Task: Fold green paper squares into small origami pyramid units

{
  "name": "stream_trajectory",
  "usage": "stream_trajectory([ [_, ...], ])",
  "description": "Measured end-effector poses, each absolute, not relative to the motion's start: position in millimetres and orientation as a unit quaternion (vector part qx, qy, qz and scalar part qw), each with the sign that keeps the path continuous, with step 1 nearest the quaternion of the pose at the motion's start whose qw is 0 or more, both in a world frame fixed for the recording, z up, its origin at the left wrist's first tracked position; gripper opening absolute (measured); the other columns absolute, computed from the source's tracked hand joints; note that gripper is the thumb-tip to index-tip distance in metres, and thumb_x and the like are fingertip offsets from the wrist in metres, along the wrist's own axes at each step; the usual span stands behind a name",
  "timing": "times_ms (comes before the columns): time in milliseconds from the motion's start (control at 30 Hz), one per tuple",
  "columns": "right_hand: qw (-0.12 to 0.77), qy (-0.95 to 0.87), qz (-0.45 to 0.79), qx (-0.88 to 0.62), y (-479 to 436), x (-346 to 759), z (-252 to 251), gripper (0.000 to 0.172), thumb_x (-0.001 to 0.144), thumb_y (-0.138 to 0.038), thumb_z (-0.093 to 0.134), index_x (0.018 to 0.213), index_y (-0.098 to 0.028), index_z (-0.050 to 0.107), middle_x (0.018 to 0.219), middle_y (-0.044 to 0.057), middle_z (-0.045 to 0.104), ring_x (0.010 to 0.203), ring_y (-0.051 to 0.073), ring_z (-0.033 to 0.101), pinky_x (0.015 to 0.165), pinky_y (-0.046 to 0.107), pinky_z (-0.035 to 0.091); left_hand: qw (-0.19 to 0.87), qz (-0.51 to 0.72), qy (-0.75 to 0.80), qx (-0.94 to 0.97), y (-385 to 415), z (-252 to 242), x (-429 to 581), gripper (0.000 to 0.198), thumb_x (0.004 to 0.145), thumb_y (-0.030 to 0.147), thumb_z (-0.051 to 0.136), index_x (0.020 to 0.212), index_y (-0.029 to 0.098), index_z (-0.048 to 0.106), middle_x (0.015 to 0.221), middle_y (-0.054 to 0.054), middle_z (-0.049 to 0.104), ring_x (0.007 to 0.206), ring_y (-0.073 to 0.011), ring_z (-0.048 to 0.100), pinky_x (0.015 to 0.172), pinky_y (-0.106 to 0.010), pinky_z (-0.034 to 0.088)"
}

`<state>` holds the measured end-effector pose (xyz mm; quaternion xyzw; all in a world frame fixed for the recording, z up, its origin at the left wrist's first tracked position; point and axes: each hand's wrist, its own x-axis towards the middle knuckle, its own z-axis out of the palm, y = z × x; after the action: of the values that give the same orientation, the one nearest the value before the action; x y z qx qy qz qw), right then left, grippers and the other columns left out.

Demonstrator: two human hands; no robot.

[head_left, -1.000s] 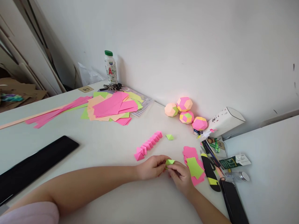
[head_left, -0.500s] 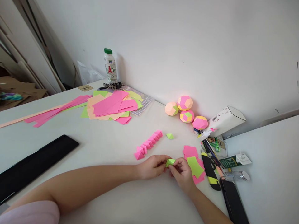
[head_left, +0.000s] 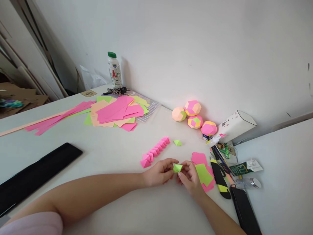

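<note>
A small green folded paper piece [head_left: 177, 168] is held up between my two hands over the front of the table. My left hand [head_left: 160, 173] pinches its left side with curled fingers. From the right, my right hand [head_left: 190, 179] grips the other side between thumb and fingers. Just beyond, a similar green folded piece [head_left: 177, 143] rests on the table. A slanting row of pink folded paper pieces [head_left: 156, 151] lies to its left. Beside my right hand, a green paper sheet [head_left: 204, 175] sits on top of several pink sheets [head_left: 199, 158].
Four-coloured paper balls [head_left: 193, 107] stand by the wall. At right lie a utility knife [head_left: 220, 179], a phone [head_left: 245, 209] and a white box [head_left: 233, 127]. Cut paper [head_left: 114, 111], keys [head_left: 116, 90] and a bottle [head_left: 114, 70] are at back left; a black slab [head_left: 39, 176] lies left.
The green folded piece has turned in my fingers and sits slightly higher, its facets now facing me. My left index finger has lifted a little away from it.
</note>
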<state>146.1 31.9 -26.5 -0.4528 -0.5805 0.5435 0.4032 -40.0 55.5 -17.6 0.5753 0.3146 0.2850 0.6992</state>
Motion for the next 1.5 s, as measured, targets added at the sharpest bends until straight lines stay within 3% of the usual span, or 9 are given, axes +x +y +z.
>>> stream_trajectory([
  [133, 0.338, -0.651, 0.498, -0.464, 32, 145, -24, 0.004, 0.084, -0.021, 0.053, 0.086, -0.018, 0.055, 0.069, 0.0, 0.056, 0.059, 0.013, 0.05, 0.053, 0.023, 0.04, 0.668, 0.298, 0.308, 0.609, 54, -23, -37, 0.043, 0.08, 0.018, 0.047, 0.122, 0.017, 0.04, 0.062, 0.008, 0.039, 0.051, -0.0077, 0.043, 0.05, -0.021, 0.036],
  [400, 0.336, -0.679, 0.457, -0.465, 30, 139, -19, 0.009, 0.071, -0.011, 0.051, 0.076, -0.016, 0.056, 0.065, -0.002, 0.05, 0.054, 0.011, 0.042, 0.048, 0.022, 0.032, 0.603, 0.281, 0.311, 0.679, 50, -22, -35, 0.042, 0.076, 0.012, 0.046, 0.117, 0.015, 0.048, 0.059, 0.008, 0.037, 0.054, -0.0086, 0.037, 0.051, -0.022, 0.03],
  [533, 0.342, -0.665, 0.465, -0.474, 31, 139, -19, 0.011, 0.066, -0.009, 0.048, 0.07, -0.016, 0.055, 0.059, -0.004, 0.046, 0.051, 0.009, 0.039, 0.046, 0.021, 0.029, 0.649, 0.274, 0.308, 0.64, 51, -20, -33, 0.043, 0.073, 0.013, 0.049, 0.115, 0.015, 0.049, 0.059, 0.008, 0.04, 0.054, -0.008, 0.038, 0.051, -0.021, 0.03],
  [767, 0.373, -0.642, 0.479, -0.469, 29, 146, -26, 0.011, 0.071, -0.011, 0.049, 0.063, -0.018, 0.047, 0.054, -0.004, 0.05, 0.049, 0.01, 0.045, 0.046, 0.021, 0.033, 0.727, 0.288, 0.317, 0.536, 57, -26, -34, 0.041, 0.072, 0.019, 0.053, 0.113, 0.016, 0.049, 0.057, 0.008, 0.04, 0.049, -0.0084, 0.04, 0.043, -0.02, 0.029],
  [900, 0.419, -0.645, 0.45, -0.454, 27, 147, -34, 0.012, 0.078, -0.012, 0.049, 0.086, -0.02, 0.05, 0.059, -0.004, 0.053, 0.049, 0.011, 0.05, 0.047, 0.021, 0.038, 0.745, 0.31, 0.32, 0.497, 57, -30, -36, 0.039, 0.07, 0.017, 0.051, 0.109, 0.015, 0.052, 0.053, 0.008, 0.04, 0.042, -0.007, 0.033, 0.039, -0.02, 0.028],
  [967, 0.441, -0.671, 0.406, -0.437, 26, 146, -36, 0.024, 0.08, -0.012, 0.05, 0.103, -0.021, 0.05, 0.075, 0.001, 0.058, 0.055, 0.011, 0.053, 0.049, 0.022, 0.042, 0.747, 0.308, 0.317, 0.498, 58, -30, -36, 0.038, 0.071, 0.017, 0.049, 0.109, 0.014, 0.052, 0.051, 0.009, 0.039, 0.039, -0.007, 0.033, 0.039, -0.02, 0.028],
  [1067, 0.453, -0.737, 0.33, -0.378, 27, 145, -34, 0.025, 0.083, -0.013, 0.049, 0.105, -0.023, 0.055, 0.099, 0.008, 0.057, 0.064, 0.012, 0.057, 0.054, 0.024, 0.047, 0.743, 0.302, 0.322, 0.503, 57, -28, -36, 0.036, 0.075, 0.023, 0.049, 0.11, 0.012, 0.051, 0.047, 0.009, 0.04, 0.037, -0.007, 0.033, 0.04, -0.021, 0.028],
  [1233, 0.456, -0.745, 0.317, -0.369, 28, 146, -30, 0.017, 0.088, -0.018, 0.048, 0.096, -0.022, 0.062, 0.086, 0.006, 0.059, 0.057, 0.012, 0.055, 0.052, 0.025, 0.047, 0.735, 0.295, 0.345, 0.504, 55, -24, -34, 0.043, 0.081, 0.042, 0.049, 0.111, 0.011, 0.048, 0.043, 0.009, 0.041, 0.038, -0.0077, 0.034, 0.041, -0.021, 0.03],
  [1500, 0.427, -0.625, 0.437, -0.486, 28, 147, -36, 0.026, 0.088, -0.037, 0.05, 0.1, -0.017, 0.062, 0.069, 0.001, 0.06, 0.048, 0.011, 0.053, 0.047, 0.024, 0.044, 0.714, 0.342, 0.341, 0.507, 55, -27, -30, 0.037, 0.079, 0.053, 0.053, 0.083, 0.016, 0.049, 0.056, 0.006, 0.049, 0.043, -0.0074, 0.043, 0.042, -0.021, 0.039],
])
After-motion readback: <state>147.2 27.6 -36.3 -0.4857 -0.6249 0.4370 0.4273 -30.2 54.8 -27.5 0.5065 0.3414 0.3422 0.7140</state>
